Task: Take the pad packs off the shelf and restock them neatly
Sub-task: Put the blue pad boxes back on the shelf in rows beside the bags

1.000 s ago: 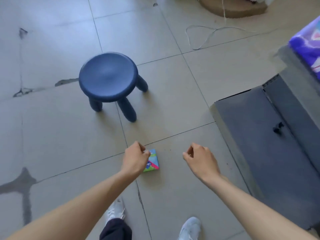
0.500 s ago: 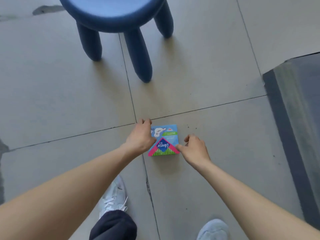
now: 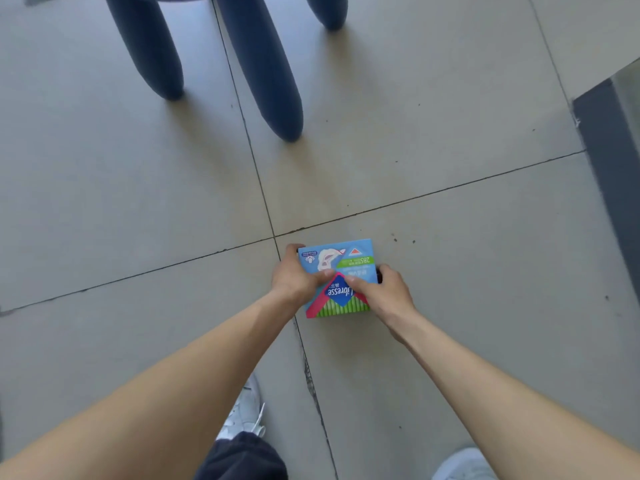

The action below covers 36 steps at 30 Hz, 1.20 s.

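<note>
A blue, green and pink pad pack (image 3: 341,263) lies on the tiled floor, its print upside down to me. My left hand (image 3: 294,277) grips its left side, with the thumb across the top face. My right hand (image 3: 384,291) grips the right side, thumb also on top. The two thumbs nearly meet at the pack's middle. Whether the pack is lifted off the floor cannot be told.
A dark blue stool's legs (image 3: 263,64) stand just beyond the pack. The dark grey base of a shelf unit (image 3: 609,147) runs along the right edge. My white shoes (image 3: 242,410) are below, close to the pack.
The view has dropped closer to the floor. Both hands have closed in on the pack and now hold it from either side, thumbs on top.
</note>
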{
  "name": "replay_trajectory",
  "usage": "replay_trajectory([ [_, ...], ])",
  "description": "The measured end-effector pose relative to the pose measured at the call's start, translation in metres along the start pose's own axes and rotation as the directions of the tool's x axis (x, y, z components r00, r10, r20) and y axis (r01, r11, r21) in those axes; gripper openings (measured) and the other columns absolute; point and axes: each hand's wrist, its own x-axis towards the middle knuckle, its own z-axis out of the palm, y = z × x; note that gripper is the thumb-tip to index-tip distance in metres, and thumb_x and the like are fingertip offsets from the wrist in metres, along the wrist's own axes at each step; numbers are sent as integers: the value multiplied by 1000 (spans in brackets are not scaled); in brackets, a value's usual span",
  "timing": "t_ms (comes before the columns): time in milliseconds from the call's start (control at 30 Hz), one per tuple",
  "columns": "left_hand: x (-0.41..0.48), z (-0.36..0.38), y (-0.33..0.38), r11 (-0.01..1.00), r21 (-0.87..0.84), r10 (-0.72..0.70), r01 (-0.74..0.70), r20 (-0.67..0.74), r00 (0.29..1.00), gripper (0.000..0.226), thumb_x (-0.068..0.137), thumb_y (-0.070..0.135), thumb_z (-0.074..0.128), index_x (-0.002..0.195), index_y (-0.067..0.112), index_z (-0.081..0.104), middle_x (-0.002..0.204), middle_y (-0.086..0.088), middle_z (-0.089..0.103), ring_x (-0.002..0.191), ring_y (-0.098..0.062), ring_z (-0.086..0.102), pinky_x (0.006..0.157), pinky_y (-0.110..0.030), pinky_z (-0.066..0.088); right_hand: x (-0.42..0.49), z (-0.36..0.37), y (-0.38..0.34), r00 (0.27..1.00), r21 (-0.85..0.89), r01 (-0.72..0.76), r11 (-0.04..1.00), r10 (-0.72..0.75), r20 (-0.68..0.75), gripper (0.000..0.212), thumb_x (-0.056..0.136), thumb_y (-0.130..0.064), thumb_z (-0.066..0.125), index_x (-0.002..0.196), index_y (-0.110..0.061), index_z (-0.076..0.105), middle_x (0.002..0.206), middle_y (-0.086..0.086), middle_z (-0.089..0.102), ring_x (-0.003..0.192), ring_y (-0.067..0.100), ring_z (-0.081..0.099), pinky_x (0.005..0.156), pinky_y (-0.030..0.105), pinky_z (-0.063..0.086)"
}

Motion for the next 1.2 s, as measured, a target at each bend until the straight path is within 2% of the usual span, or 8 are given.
replay_trajectory([
  [300, -123, -27, 56, 951, -302, -73, 71, 4, 997, 42, 73, 19, 82, 88, 26, 43, 106, -5, 68, 94, -27, 68, 88, -49, 54, -119, -71, -75, 996, 68, 57, 996, -53, -69, 55, 49, -37, 74, 100, -19, 63, 109, 3, 63, 93, 16, 65, 79, 29, 53],
  [533, -230, -47, 162, 895, -445, 68, 20, 181, 981, 49, 80, 26, 76, 116, 7, 48, 109, -7, 70, 86, -21, 72, 67, -34, 59, -217, -179, -169, 972, 160, 187, 969, -159, -173, 53, 39, -32, 80, 89, -31, 64, 99, 8, 68, 86, 20, 68, 72, 29, 55],
  [633, -267, -56, 206, 940, -341, 124, 1, 345, 930, 23, 89, 28, 64, 105, 12, 59, 88, 1, 76, 77, -15, 73, 69, -29, 60, -248, -223, -194, 967, 205, 194, 959, -152, -206, 67, 33, -32, 87, 96, -25, 64, 97, 6, 71, 87, 19, 69, 76, 32, 56],
  [767, -296, -61, 258, 968, -51, 252, -247, 252, 934, 73, 79, 47, 70, 135, 14, 38, 122, -2, 58, 112, -19, 58, 98, -37, 47, -280, -269, -211, 950, 220, 216, 951, -153, -274, 79, 28, -28, 88, 101, -19, 58, 101, 6, 68, 90, 17, 68, 78, 32, 55],
  [867, -329, -64, 312, 690, 203, 672, -695, 177, 719, 70, 79, 45, 67, 140, 26, 37, 130, 5, 40, 125, -11, 33, 103, -31, 32, -310, -291, -215, 915, 123, 243, 962, -185, -358, 83, 30, -25, 89, 105, -20, 55, 106, 1, 63, 95, 15, 62, 77, 29, 52],
  [967, -364, -56, 367, 154, 367, 646, -917, 665, 375, 84, 70, 27, 60, 147, 29, 27, 147, 10, 32, 139, -10, 15, 113, -34, 25, -342, -307, -210, 881, -87, 278, 957, -290, -374, 80, 41, -22, 90, 110, -23, 50, 107, -4, 57, 98, 16, 56, 73, 28, 48],
  [1067, -392, -26, 392, -186, 420, 301, -888, 885, 356, 108, 67, 20, 74, 150, 29, 6, 149, 11, 30, 142, -11, 17, 110, -25, 25, -370, -322, -206, 846, -168, 339, 926, -378, -377, 80, 44, -21, 88, 111, -25, 45, 109, -8, 56, 104, 14, 54, 81, 31, 52],
  [1200, -407, 18, 391, -124, 440, 317, -889, 867, 384, 100, 51, 30, 86, 133, 28, 30, 117, 2, 59, 105, -21, 57, 85, -37, 51, -396, -343, -193, 808, -122, 370, 921, -384, -447, 88, 43, -22, 93, 115, -22, 42, 104, -8, 60, 94, 12, 60, 78, 27, 52],
])
